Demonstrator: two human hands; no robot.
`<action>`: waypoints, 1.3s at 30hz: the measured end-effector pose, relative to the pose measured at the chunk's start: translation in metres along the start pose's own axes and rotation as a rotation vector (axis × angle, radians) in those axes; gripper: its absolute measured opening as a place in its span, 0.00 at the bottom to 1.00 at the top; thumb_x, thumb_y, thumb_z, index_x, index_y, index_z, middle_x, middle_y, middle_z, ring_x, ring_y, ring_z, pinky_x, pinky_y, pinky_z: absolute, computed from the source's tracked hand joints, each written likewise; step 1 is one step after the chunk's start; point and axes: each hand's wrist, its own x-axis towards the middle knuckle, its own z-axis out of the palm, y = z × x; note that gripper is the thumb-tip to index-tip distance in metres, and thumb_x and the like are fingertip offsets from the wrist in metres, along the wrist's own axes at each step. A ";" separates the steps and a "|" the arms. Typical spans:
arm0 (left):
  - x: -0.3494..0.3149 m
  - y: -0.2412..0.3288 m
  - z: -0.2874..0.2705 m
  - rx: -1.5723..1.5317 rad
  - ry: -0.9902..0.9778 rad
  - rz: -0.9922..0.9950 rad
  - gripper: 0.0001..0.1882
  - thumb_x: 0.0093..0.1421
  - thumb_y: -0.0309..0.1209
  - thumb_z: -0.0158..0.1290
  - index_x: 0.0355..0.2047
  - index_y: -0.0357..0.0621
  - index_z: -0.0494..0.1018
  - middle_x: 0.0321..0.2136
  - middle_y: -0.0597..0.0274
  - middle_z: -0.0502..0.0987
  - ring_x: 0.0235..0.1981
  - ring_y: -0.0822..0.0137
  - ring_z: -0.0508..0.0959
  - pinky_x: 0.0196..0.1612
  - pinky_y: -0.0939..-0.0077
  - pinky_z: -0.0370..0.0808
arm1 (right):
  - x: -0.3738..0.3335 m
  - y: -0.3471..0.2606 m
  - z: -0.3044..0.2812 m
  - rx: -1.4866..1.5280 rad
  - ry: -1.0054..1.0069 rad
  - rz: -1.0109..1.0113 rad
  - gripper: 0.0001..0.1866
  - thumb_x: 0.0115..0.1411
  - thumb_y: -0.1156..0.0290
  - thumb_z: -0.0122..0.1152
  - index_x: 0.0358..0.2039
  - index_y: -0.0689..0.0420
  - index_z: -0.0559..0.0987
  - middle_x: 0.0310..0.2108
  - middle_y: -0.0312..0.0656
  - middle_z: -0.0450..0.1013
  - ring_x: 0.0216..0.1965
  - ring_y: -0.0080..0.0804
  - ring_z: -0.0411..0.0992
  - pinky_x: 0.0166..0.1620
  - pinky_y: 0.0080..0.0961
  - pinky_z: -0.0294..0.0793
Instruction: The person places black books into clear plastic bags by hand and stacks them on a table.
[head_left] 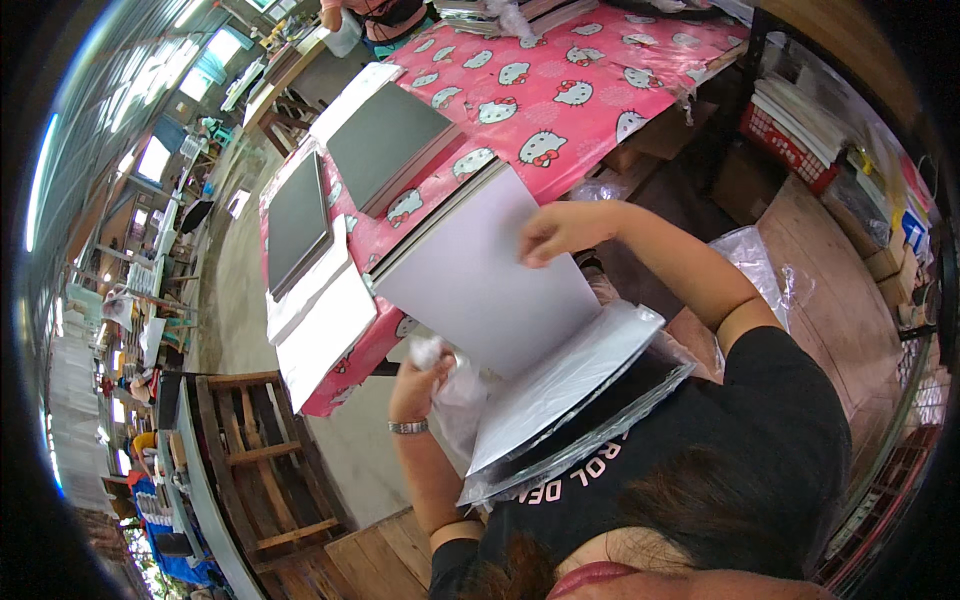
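Observation:
My right hand (558, 232) pinches the upper edge of a large white sheet (480, 290) and lifts it, tilted, off the near edge of the pink table (590, 100). My left hand (418, 385), with a metal watch on its wrist, is closed on crumpled clear plastic (455, 395). This plastic belongs to a bag that wraps a stack of white sheets (570, 385) resting against my chest. The lifted sheet's lower edge meets that stack.
On the pink cat-patterned tablecloth lie two grey board stacks (385, 140) (297, 220) and a white stack (330, 325). Another person (385, 15) stands at the far end. A red basket of white sheets (795, 140), a loose plastic bag (760, 265) and a wooden frame (260, 460) surround me.

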 end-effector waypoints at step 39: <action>-0.026 0.104 0.120 -0.327 0.356 0.708 0.27 0.49 0.16 0.58 0.49 0.39 0.64 0.27 0.66 0.72 0.25 0.74 0.72 0.26 0.83 0.69 | 0.023 -0.086 0.055 0.379 0.280 -0.207 0.07 0.57 0.71 0.60 0.28 0.62 0.75 0.21 0.33 0.70 0.23 0.18 0.68 0.29 0.18 0.67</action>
